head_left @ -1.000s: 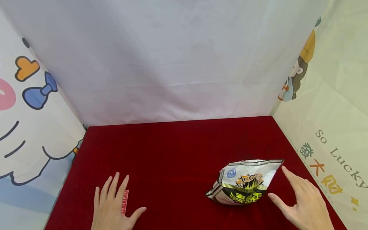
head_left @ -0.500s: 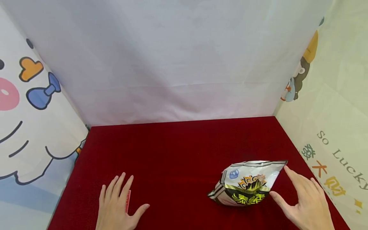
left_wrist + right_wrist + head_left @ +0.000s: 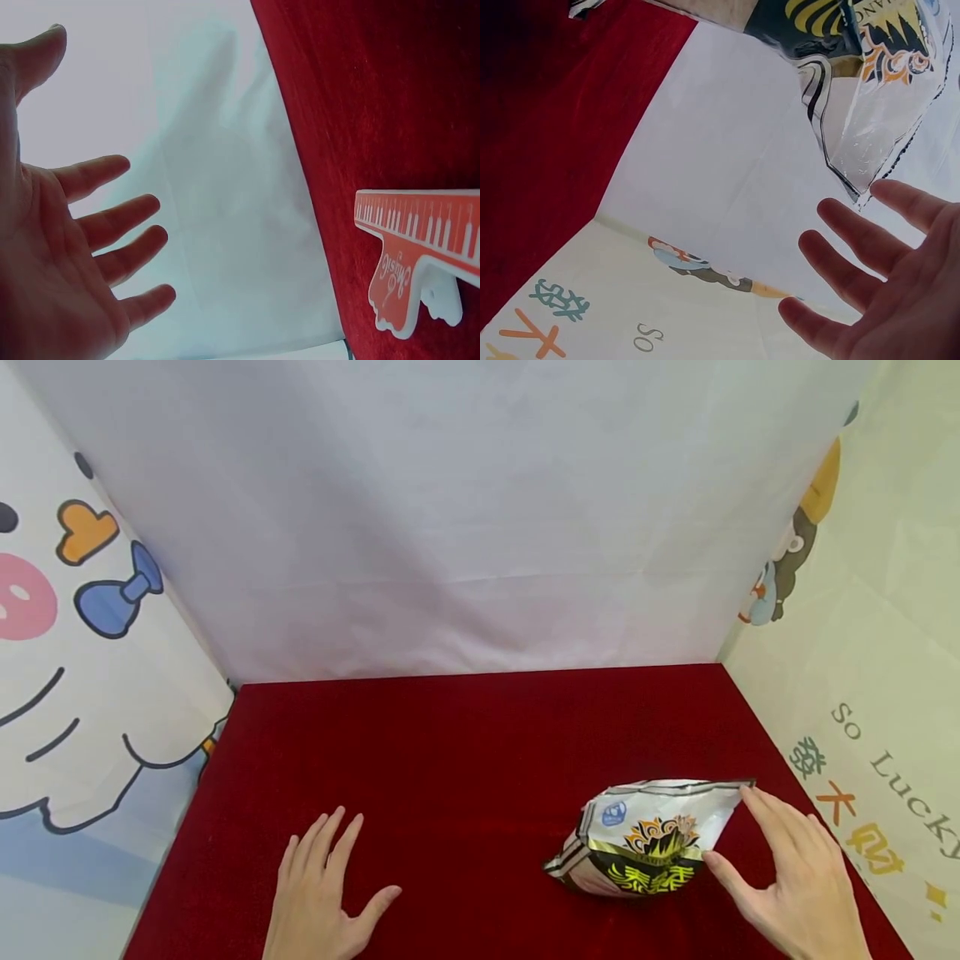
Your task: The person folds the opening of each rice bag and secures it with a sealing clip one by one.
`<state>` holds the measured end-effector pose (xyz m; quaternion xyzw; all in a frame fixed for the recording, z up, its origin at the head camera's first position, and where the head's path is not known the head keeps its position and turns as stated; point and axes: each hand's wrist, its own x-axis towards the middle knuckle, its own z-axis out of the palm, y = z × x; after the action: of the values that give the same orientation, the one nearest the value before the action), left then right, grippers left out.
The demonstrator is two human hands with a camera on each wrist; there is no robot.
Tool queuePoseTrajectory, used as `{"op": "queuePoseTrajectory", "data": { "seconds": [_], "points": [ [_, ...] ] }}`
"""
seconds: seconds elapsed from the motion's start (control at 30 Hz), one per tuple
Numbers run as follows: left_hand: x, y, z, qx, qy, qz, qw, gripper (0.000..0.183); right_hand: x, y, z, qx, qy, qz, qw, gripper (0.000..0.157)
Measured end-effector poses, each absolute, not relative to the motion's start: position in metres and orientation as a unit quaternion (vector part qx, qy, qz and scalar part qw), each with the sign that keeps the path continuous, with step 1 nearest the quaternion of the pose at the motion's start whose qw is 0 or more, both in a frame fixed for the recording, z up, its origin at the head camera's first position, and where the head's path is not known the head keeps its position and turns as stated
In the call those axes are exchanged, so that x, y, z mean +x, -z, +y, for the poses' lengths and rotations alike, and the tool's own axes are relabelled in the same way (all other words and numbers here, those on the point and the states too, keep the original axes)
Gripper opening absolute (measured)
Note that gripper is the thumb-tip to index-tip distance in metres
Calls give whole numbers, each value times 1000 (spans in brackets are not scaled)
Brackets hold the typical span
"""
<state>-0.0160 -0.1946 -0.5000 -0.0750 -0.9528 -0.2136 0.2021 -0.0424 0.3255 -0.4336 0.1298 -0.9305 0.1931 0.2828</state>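
Your right hand [image 3: 798, 877] is beside the printed bag [image 3: 648, 839], thumb and fingers extended and spread apart. The index fingertip is at the bag's upper right corner and the thumb tip is at its right edge; contact cannot be confirmed at either point, and the fingers are not closed around the bag.

The bag is on the right half of the red cloth [image 3: 420, 760], tilted, with the upper right corner pointing toward your right hand.

Your left hand [image 3: 318, 893] is well apart from the bag, 4 fingers straight, thumb spread wide, holding nothing. The left wrist view shows a red-and-white piano-key piece [image 3: 405, 232], lettered "Music", near that hand on the cloth.
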Motion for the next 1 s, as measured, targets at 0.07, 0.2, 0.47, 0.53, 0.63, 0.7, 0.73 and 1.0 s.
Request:
{"op": "queuePoseTrajectory", "data": {
  "seconds": [0.07, 0.2, 0.47, 0.53, 0.63, 0.7, 0.73, 1.0],
  "points": [
    [-16, 500, -194, -75, 213, -953, 201, 92, -42, 434, 325, 129, -193, -930, 285, 93],
    [-16, 501, -192, -75, 212, -953, 202, 92, -42, 434, 323, 125, -194, -929, 289, 92],
    [-16, 501, -189, -73, 215, -952, 205, 91, -44, 428, 322, 127, -208, -922, 299, 85],
    [-16, 501, -188, -74, 216, -951, 206, 90, -45, 428, 322, 126, -212, -920, 303, 84],
    [-16, 503, -187, -76, 219, -952, 199, 91, -46, 427, 321, 127, -219, -917, 307, 84],
    [-15, 504, -186, -79, 225, -953, 187, 92, -46, 427, 321, 129, -221, -916, 310, 85],
    [-15, 504, -185, -81, 227, -954, 180, 93, -47, 427, 321, 130, -222, -915, 310, 85],
    [-14, 507, -181, -101, 237, -954, 156, 93, -50, 428, 320, 133, -229, -915, 305, 83]
  ]
}}
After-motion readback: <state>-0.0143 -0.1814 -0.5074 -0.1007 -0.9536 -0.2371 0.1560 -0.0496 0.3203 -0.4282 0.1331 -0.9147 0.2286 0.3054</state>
